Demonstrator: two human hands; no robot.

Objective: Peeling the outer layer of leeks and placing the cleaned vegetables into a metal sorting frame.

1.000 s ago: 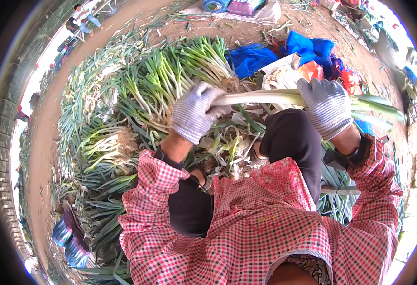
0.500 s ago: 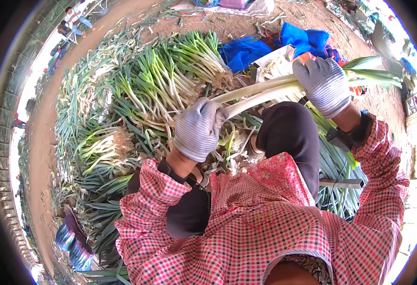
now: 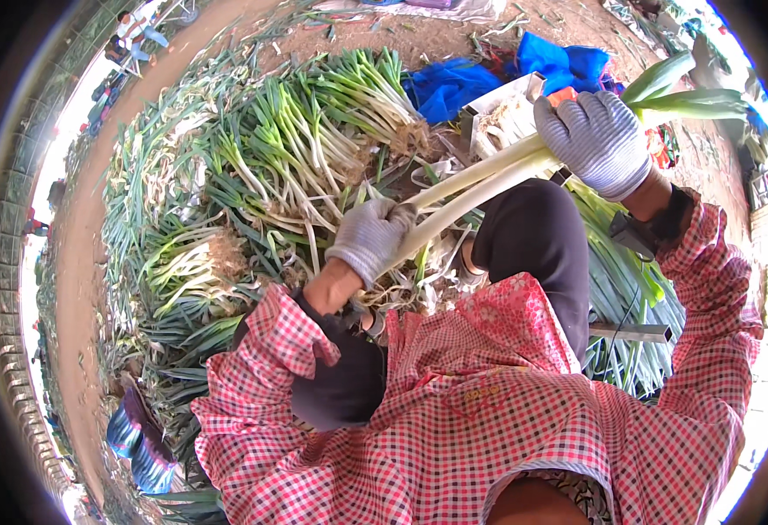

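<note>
Two long green onions (image 3: 473,202) stretch slantwise between my hands, white shafts toward the left and broad green leaves at the upper right. My right hand (image 3: 596,147), in a striped grey-white glove, is closed around their upper part, just below the leaves. Near the white ends, my gloved left hand (image 3: 368,241) is closed, its fingertips on the upper stalk; the lower stalk passes close beside the hand. Behind my left hand lie peeled scraps and several loose stalks. My knee (image 3: 533,245) is under the onions.
Bunches of green onions (image 3: 292,140) lie ahead to the left, with a smaller rooty bunch (image 3: 196,262) nearer. Blue fabric (image 3: 454,90) and a pale open box (image 3: 504,118) are beyond. Leafy onions (image 3: 633,289) and a metal bar (image 3: 633,332) are beside my right leg.
My left hand has turned and shifted slightly along the white ends, and the two stalks are more spread apart there. My right hand keeps its hold, a little higher and further left.
</note>
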